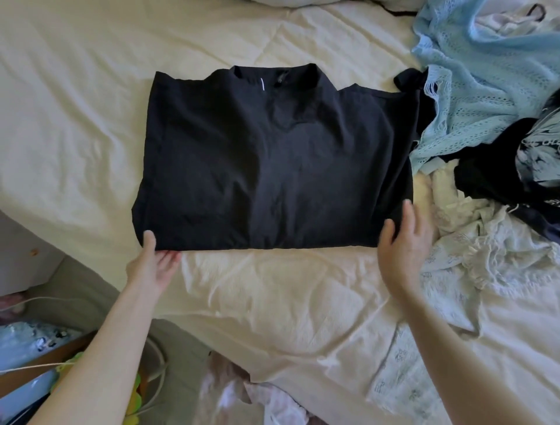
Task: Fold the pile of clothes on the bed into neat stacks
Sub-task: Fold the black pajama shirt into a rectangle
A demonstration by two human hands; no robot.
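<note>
A black garment (272,163) lies folded flat on the cream bed sheet (75,121), its collar at the far side. My left hand (154,261) is at the near left corner, thumb on top of the hem and fingers under the edge, pinching it. My right hand (403,242) rests at the near right corner, with the thumb on the fabric and straight fingers lying along the right edge. A pile of unfolded clothes fills the right side: a light blue knit (472,91), black pieces (485,170) and white lace fabric (472,242).
The bed's near left edge drops to the floor, where a cable (157,364), a wooden piece of furniture (45,361) and pink cloth (242,394) lie. Pillows (303,3) sit at the far edge.
</note>
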